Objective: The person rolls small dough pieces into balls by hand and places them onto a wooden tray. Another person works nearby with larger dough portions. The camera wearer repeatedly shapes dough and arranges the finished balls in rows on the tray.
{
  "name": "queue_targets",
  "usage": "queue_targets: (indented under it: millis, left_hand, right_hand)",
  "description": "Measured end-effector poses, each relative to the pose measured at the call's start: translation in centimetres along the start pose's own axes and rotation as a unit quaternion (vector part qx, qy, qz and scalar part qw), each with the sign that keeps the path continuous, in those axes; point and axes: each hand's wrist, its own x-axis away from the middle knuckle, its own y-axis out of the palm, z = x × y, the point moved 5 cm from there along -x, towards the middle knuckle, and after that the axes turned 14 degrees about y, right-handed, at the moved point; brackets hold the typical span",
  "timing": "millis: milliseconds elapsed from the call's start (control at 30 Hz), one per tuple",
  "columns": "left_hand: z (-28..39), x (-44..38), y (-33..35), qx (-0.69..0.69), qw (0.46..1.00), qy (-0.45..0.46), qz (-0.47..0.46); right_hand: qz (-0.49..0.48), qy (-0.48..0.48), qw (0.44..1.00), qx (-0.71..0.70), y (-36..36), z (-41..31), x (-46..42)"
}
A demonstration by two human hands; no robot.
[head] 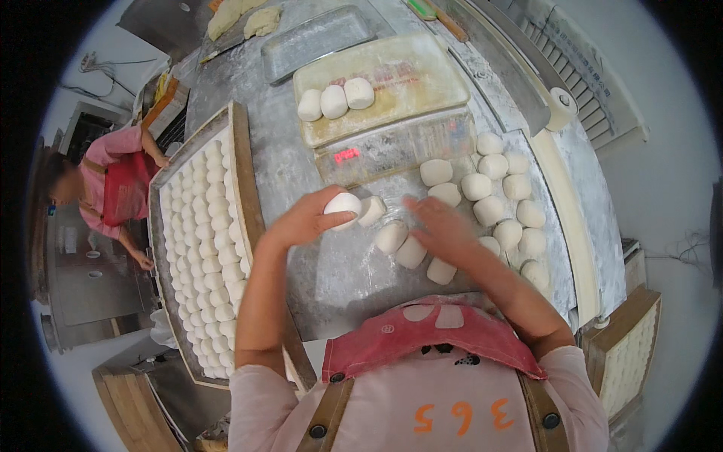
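My left hand (316, 217) grips a smooth white dough piece (342, 209), its thumb across the front. Right beside that piece lies another dough piece (371, 211) with a flatter, cut-looking side. My right hand (443, 229) is motion-blurred, with thumb and fingers apart and no dough seen between them. It is over the metal worktop, close to a short row of dough pieces (411, 252). Further right, several more rounded pieces (488, 211) are spread out. Behind my hands stands a floury weighing scale (384, 68) with a lit red display; three dough pieces (334, 101) sit on its pan.
At left, a wooden-framed tray (248, 164) holds rows of dough pieces, with a co-worker (121, 175) at its far side. A metal tray (319, 42) and raw dough (262, 22) lie behind the scale. A conveyor belt (573, 226) borders the right; another filled tray (630, 356) stands lower right.
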Motion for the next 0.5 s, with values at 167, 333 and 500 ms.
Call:
queue_targets:
  millis: [167, 333, 500]
  left_hand:
    - [1.3, -3.6, -8.7, -0.176, 0.957, 0.072, 0.219]
    - [5.0, -5.8, -10.5, -0.297, 0.833, 0.172, 0.433]
    - [-3.3, -4.3, 4.4, -0.257, 0.952, 0.159, 0.043]
  right_hand:
    - [0.073, 0.134, 0.982, -0.115, -7.0, 7.8, 3.4]
    - [0.265, 0.21, 0.936, -0.094, -15.2, 17.2, 11.2]
    - [0.315, 0.342, 0.884, 0.051, -18.1, 27.2, 20.6]
